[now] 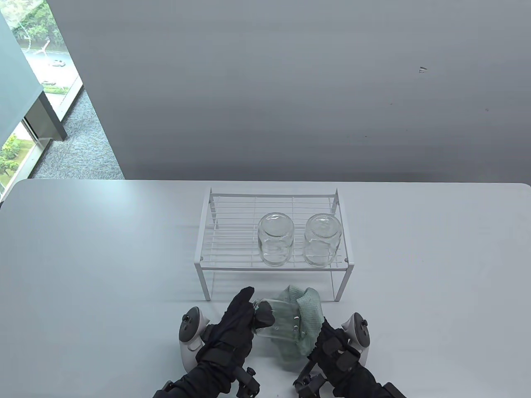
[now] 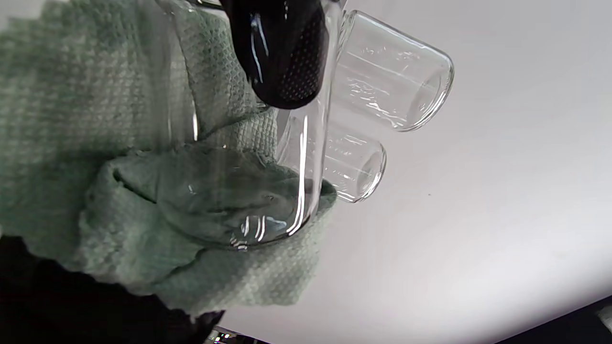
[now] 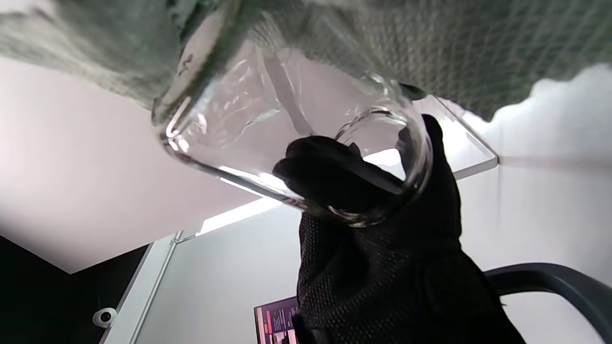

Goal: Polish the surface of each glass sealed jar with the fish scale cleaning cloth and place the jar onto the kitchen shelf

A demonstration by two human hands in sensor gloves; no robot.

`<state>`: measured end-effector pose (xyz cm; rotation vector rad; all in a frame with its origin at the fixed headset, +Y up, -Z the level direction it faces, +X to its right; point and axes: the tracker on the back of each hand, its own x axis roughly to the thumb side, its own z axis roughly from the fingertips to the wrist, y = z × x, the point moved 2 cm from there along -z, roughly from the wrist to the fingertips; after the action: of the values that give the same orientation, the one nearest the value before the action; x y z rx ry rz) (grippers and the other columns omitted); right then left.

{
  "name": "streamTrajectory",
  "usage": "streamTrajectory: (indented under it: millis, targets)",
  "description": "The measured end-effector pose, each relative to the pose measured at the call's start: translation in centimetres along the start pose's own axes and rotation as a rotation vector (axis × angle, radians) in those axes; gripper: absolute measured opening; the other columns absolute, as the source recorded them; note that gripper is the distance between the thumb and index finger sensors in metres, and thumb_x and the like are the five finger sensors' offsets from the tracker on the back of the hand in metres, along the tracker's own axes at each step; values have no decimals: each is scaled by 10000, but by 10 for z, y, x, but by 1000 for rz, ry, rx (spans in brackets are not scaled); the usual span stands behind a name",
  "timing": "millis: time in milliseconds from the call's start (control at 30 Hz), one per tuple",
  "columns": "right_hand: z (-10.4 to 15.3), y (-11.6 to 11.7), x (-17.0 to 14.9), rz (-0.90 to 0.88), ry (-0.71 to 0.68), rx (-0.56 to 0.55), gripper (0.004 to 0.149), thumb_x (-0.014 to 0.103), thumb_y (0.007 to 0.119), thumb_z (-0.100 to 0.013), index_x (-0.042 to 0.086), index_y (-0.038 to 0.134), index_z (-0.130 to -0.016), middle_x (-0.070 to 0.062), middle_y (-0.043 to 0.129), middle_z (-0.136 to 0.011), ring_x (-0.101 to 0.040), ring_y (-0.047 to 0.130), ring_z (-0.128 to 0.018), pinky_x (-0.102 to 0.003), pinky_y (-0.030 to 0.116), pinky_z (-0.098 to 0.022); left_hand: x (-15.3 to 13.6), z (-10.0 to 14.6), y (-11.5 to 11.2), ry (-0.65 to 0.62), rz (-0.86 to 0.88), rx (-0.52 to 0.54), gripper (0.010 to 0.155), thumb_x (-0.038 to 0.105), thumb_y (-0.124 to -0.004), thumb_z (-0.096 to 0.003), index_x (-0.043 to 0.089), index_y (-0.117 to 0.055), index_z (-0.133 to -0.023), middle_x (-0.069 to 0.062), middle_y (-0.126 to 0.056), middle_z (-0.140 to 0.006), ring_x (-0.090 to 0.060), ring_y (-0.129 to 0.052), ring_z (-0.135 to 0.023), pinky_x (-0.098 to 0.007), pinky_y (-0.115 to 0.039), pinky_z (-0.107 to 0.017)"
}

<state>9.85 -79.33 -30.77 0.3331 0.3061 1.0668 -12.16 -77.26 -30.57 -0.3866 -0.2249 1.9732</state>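
Observation:
A clear glass jar (image 1: 277,320) lies on its side just above the table's front, in front of the shelf. My left hand (image 1: 238,319) grips its mouth end, thumb over the glass (image 2: 282,57). My right hand (image 1: 327,344) holds the pale green fish scale cloth (image 1: 305,315) wrapped round the jar's other end (image 2: 229,210); its fingers are hidden under the cloth. In the right wrist view the jar (image 3: 248,124) sits under the cloth (image 3: 430,43) with the left hand (image 3: 373,229) on it. Two jars (image 1: 276,243) (image 1: 323,239) stand upside down on the white wire shelf (image 1: 232,232).
The shelf's left half is bare wire. The white table (image 1: 103,257) stretches wide to both sides of the shelf. A grey wall stands behind the table, with a window at far left.

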Motion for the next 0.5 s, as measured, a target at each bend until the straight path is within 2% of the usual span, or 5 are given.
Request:
streamTrajectory:
  millis: [133, 200, 267, 333, 500]
  targets:
    - [3, 4, -8, -94, 50, 17, 812, 563, 610, -603, -19, 287, -1069, -377, 445, -988, -569, 654, -848, -613, 636, -556, 1, -1, -7, -16, 44, -46, 618, 336, -532, -584, 109, -237, -1078, -67, -743, -930, -98, -940, -743, -435, -336, -767]
    - [3, 1, -7, -173, 48, -21, 800, 538, 613, -607, -44, 305, -1059, -399, 454, -970, -599, 652, -827, -642, 621, -556, 4, 0, -18, 3, 11, -124, 671, 329, -559, -588, 69, -174, -1072, -83, -696, -980, -153, -915, -774, -445, -273, -753]
    - [4, -1, -5, -203, 8, -62, 776, 527, 594, -611, -33, 295, -1058, -383, 431, -986, -601, 606, -856, -670, 568, -577, 3, 1, -28, 33, -65, -195, 749, 338, -582, -591, 50, -59, -1045, -103, -634, -1027, -191, -874, -835, -459, -226, -745]
    - [4, -2, -1, -230, -64, -98, 781, 535, 593, -604, -17, 278, -1058, -360, 414, -1004, -589, 564, -894, -690, 512, -593, 2, 1, -33, 28, -115, -205, 766, 334, -600, -580, 24, -63, -1030, -58, -672, -1011, -170, -905, -837, -470, -270, -744]
    - [2, 12, 11, -60, -193, -20, 956, 670, 625, -564, 12, 134, -1055, -337, 295, -1039, -569, 448, -957, -689, 455, -616, 1, 0, -27, 1, -20, -166, 734, 346, -574, -584, 79, -70, -1046, 22, -690, -999, -86, -922, -830, -473, -349, -765]
